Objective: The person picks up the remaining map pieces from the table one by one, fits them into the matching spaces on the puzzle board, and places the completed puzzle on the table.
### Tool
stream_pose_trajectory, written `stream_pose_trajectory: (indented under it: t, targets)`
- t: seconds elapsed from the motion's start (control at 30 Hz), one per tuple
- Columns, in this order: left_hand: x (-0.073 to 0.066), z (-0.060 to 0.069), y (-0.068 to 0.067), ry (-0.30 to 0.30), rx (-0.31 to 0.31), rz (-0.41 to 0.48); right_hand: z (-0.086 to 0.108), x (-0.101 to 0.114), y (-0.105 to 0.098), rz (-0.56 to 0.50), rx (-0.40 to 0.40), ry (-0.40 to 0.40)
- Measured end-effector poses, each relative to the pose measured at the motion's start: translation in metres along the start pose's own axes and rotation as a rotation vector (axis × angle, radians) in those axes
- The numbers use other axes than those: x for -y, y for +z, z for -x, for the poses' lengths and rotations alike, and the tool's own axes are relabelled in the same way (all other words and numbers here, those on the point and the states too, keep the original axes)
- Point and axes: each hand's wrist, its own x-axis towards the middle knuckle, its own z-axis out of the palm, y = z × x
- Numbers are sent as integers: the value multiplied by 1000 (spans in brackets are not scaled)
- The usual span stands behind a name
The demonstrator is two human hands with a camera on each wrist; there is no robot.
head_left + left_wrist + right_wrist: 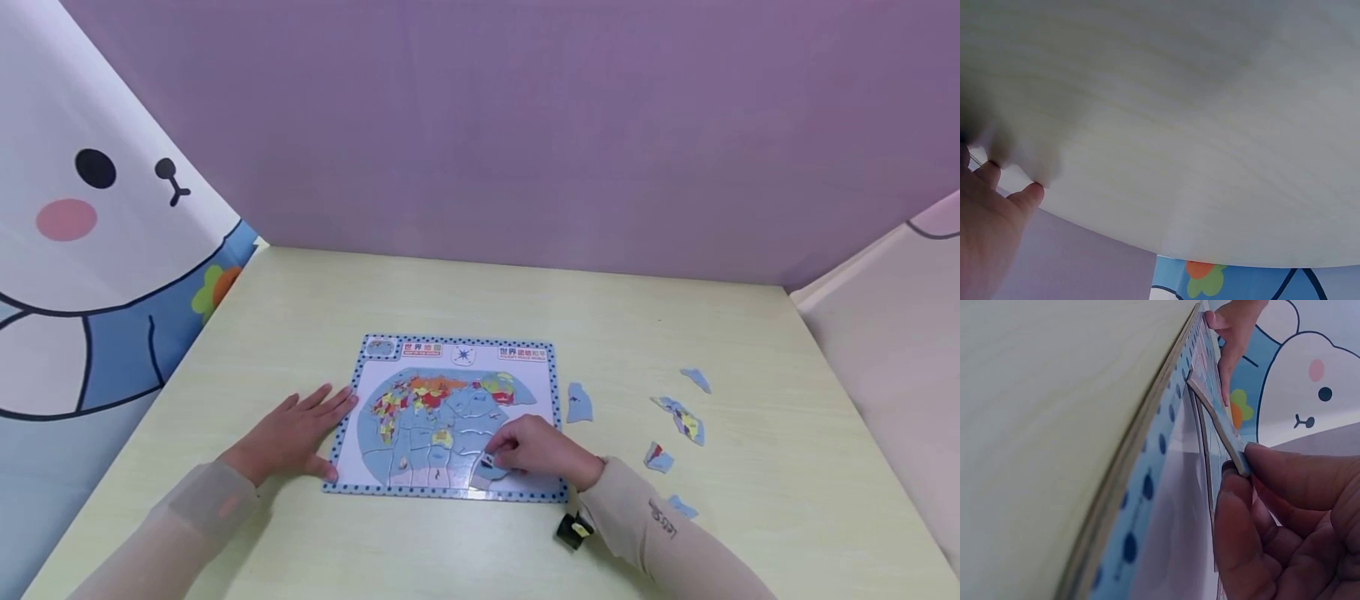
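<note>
A world map jigsaw puzzle [345,450] in a blue dotted frame lies flat on the table, much of its map filled with pieces. My right hand [542,451] pinches a light blue puzzle piece [486,472] between thumb and fingers over the lower right of the map. In the right wrist view that puzzle piece [1219,425] is tilted, its far end down at the board and its near end raised in the fingers. My left hand [298,433] lies with fingers spread at the board's left edge, the fingertips touching the frame.
Loose pieces lie right of the board: a blue piece [579,403] close by, then a small one [697,380], a yellow-blue one [684,419], a red-blue one [659,457] and another [682,506]. A small black object [572,531] sits near the right wrist. A purple backdrop [525,142] stands behind the table.
</note>
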Motion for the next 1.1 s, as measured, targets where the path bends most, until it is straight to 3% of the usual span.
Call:
stream_pose_trajectory:
  t: [0.37, 1.1]
  targets:
    - [2, 0, 2, -10, 8, 22, -5, 4, -1, 97, 8, -57]
    - [6, 1, 4, 25, -20, 16, -8, 9, 8, 201, -28, 31]
